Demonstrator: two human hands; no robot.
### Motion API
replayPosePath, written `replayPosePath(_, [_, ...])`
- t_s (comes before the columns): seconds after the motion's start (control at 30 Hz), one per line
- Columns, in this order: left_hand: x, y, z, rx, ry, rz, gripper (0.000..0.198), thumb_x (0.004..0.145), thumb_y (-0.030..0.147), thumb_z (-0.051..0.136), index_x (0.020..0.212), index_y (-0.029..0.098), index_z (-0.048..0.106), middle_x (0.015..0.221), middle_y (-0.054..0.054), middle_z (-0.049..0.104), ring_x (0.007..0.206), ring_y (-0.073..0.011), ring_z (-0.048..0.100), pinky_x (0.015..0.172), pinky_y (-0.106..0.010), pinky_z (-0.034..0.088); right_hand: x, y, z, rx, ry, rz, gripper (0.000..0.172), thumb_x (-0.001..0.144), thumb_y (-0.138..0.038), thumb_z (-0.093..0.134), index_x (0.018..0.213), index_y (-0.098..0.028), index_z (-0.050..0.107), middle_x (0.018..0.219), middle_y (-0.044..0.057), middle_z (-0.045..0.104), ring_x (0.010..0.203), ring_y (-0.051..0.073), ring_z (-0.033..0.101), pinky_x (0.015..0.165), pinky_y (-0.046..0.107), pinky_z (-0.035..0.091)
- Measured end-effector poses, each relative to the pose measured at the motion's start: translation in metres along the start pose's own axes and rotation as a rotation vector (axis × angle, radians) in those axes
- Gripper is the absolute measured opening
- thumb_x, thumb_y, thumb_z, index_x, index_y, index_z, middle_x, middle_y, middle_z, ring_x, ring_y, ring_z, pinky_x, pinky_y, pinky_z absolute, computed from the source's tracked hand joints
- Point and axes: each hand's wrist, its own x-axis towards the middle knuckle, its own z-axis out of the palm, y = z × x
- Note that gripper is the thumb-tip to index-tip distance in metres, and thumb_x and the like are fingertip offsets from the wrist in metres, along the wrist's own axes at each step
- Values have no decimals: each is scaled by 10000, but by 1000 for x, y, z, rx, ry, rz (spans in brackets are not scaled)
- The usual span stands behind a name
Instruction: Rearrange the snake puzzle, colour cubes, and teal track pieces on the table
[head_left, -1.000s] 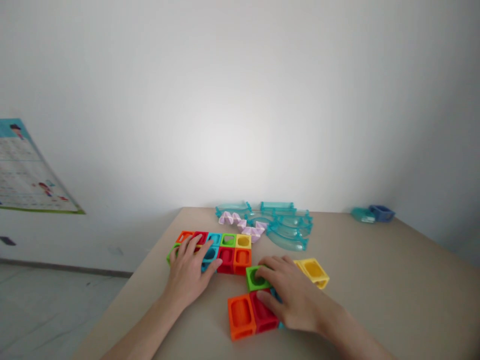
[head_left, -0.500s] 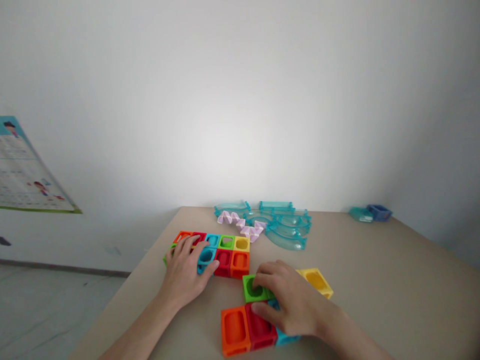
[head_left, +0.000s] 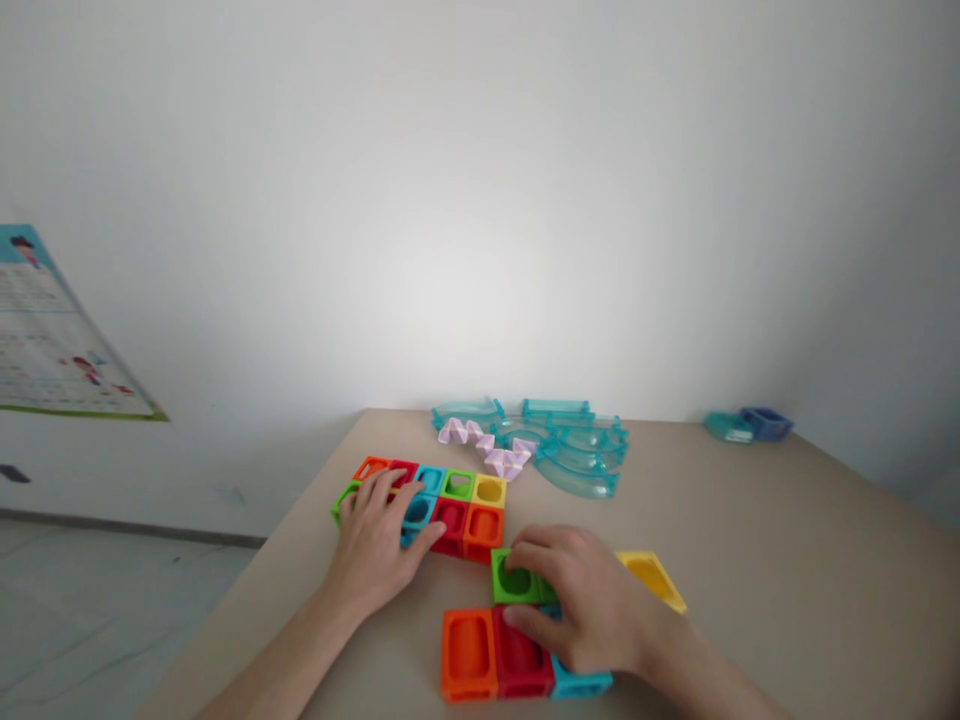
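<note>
In the head view, my left hand [head_left: 379, 545] lies with fingers spread on a joined group of coloured cube blocks [head_left: 450, 522] in two rows. My right hand [head_left: 585, 595] is curled over a nearer group. Its fingers hook into the hole of a green block [head_left: 514, 578], and its thumb presses on a red block [head_left: 520, 655]. An orange block [head_left: 469, 655] is left of the red one, and a blue block [head_left: 581, 683] is right of it, partly under my palm. A yellow block [head_left: 651, 578] shows beyond my right wrist; what is under the hand is hidden.
Clear teal track pieces [head_left: 581, 455] and a lilac zigzag piece [head_left: 487, 448] lie at the back of the beige table [head_left: 750, 560]. A teal piece [head_left: 727, 428] and a dark blue box-shaped piece [head_left: 766, 424] sit far right. A wall stands behind.
The nearer row of orange, red and blue blocks has turned slightly and lies straighter. The yellow block has shifted right and turned. My left hand stays on its group.
</note>
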Motion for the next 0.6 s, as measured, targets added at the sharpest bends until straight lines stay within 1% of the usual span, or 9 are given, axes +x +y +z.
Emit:
replayPosePath(0.17, [1, -1, 3, -14, 12, 0, 477, 846, 554, 496, 1185, 235, 600, 1282, -124, 536, 1211, -337, 448, 946, -500, 398, 1, -5, 2, 25, -29, -56, 249, 802, -430, 615, 916, -211, 645, 866, 41, 649, 816, 198, 605, 737, 293, 407])
replayPosePath(0.27, [1, 2, -2, -43, 59, -9, 450, 834, 529, 528, 1156, 227, 613, 1241, -130, 547, 1182, -342, 463, 944, -506, 401, 3, -8, 5, 24, -47, -96, 269, 789, -460, 627, 896, -214, 648, 841, 31, 652, 792, 195, 604, 710, 290, 399])
replayPosePath(0.33, [0, 7, -10, -127, 136, 30, 357, 839, 454, 547, 1086, 211, 632, 1186, -132, 561, 1137, -323, 490, 951, -488, 397, 4, -10, 7, 15, -34, -98, 288, 800, -479, 612, 892, -208, 645, 836, 33, 652, 779, 192, 601, 696, 286, 394])
replayPosePath(0.4, [-4, 13, -18, -296, 169, 138, 215, 850, 338, 537, 970, 190, 637, 1063, -124, 593, 1031, -275, 541, 921, -434, 416, 5, -11, 8, 8, -15, -88, 305, 819, -494, 591, 892, -201, 640, 838, 37, 651, 776, 189, 600, 691, 281, 391])
replayPosePath(0.43, [-6, 15, -22, -407, 121, 212, 162, 856, 293, 520, 909, 184, 627, 966, -110, 605, 944, -244, 564, 865, -392, 436, 5, -11, 8, 3, -7, -82, 312, 826, -500, 582, 885, -199, 636, 836, 38, 649, 773, 189, 598, 684, 278, 388])
replayPosePath(0.47, [-8, 18, -24, -525, 31, 293, 142, 856, 279, 508, 853, 181, 611, 869, -92, 605, 849, -217, 572, 790, -351, 448, 5, -11, 8, -3, 0, -75, 317, 830, -506, 576, 876, -197, 632, 831, 37, 647, 768, 188, 597, 677, 277, 384])
replayPosePath(0.53, [-13, 22, -24, -714, -201, 432, 181, 852, 329, 500, 783, 182, 580, 727, -59, 575, 684, -177, 545, 636, -294, 419, 4, -10, 8, -14, 11, -63, 322, 832, -512, 572, 863, -196, 626, 819, 35, 642, 756, 186, 592, 663, 276, 378])
replayPosePath(0.57, [-15, 23, -22, -764, -297, 484, 217, 843, 375, 500, 770, 183, 571, 685, -48, 556, 626, -166, 520, 584, -283, 389, 4, -10, 8, -18, 14, -59, 320, 833, -511, 570, 863, -197, 624, 816, 33, 640, 753, 185, 590, 659, 275, 376])
replayPosePath(0.6, [-16, 24, -20, -785, -364, 522, 251, 833, 417, 497, 768, 184, 567, 658, -40, 540, 586, -160, 496, 557, -281, 362, 4, -10, 9, -20, 18, -56, 317, 834, -508, 570, 867, -197, 624, 814, 32, 637, 751, 184, 589, 659, 275, 376])
